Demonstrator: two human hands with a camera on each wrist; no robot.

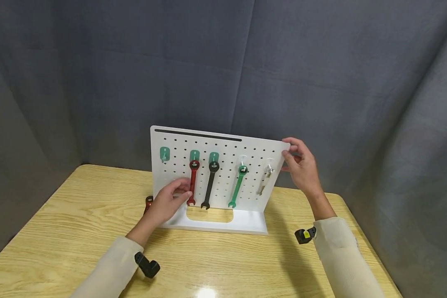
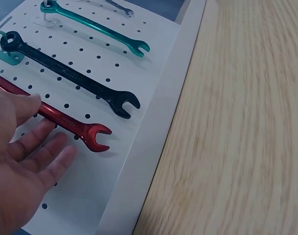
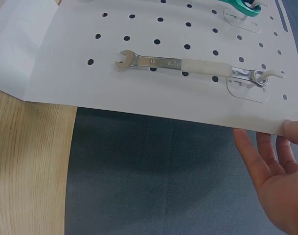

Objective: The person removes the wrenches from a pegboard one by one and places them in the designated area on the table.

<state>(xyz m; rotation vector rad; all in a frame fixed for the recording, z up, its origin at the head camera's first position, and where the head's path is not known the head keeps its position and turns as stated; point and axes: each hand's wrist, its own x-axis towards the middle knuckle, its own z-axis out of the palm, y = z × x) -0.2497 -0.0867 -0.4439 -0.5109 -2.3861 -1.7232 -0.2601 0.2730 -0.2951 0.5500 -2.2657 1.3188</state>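
Observation:
A white pegboard [image 1: 223, 186] stands on the table. From its hooks hang a red wrench [image 2: 65, 118], a black wrench [image 1: 210, 184], a green wrench [image 1: 238, 186] and a silver wrench with a white sleeve [image 3: 202, 67]. My left hand [image 1: 167, 202] pinches the red wrench's shaft, thumb in front and fingers under it, while its ring end stays at the hook. At the board's upper right corner, my right hand [image 1: 301, 165] grips the edge with the thumb on the front and the fingers behind.
A green hook [image 1: 164, 154] at the board's left carries nothing. Behind my left hand, a reddish ring-ended tool [image 1: 149, 201] is partly hidden. The wooden table [image 1: 216, 265] extends in front, and a grey curtain [image 1: 164, 82] hangs behind.

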